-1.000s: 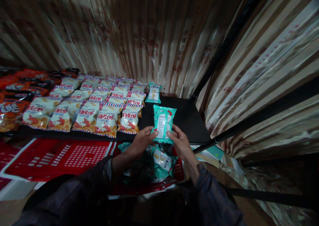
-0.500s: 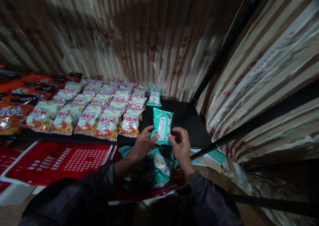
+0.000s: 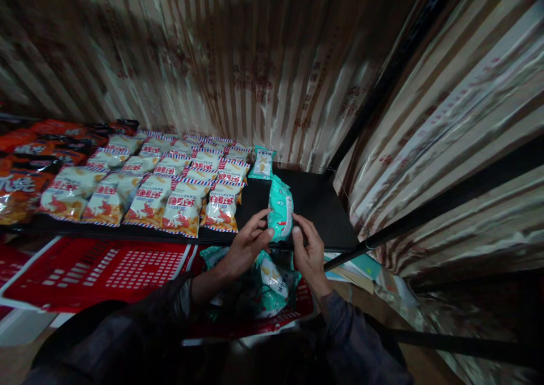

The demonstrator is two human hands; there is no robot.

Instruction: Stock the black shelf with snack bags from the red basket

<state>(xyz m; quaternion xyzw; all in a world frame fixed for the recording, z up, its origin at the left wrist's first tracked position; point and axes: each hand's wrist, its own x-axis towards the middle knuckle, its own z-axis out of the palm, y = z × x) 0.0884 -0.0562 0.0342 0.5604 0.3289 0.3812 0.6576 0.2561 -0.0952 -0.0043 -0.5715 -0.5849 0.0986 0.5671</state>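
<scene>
A teal snack bag (image 3: 280, 206) is tilted onto its side between my two hands, over the front part of the black shelf (image 3: 317, 209). Fingers and thumb of my left hand (image 3: 250, 243) press on its left side. On the opposite edge, my right hand (image 3: 309, 252) grips it with fingertips and thumb. Another teal bag (image 3: 263, 163) lies face up at the back of the shelf. Below my hands, several more teal bags (image 3: 274, 280) fill a red basket (image 3: 304, 300), partly hidden by my left forearm.
Rows of white and orange snack bags (image 3: 142, 195) cover the shelf to the left, with orange-black bags (image 3: 21, 184) beyond them. A second red basket (image 3: 114, 272) is below the shelf's front edge. Black frame bars (image 3: 403, 218) slant along the right, before striped curtains (image 3: 255, 62).
The teal bag between my hands has turned from face-on to edge-on, its printed label now facing right. My hands have shifted slightly around it.
</scene>
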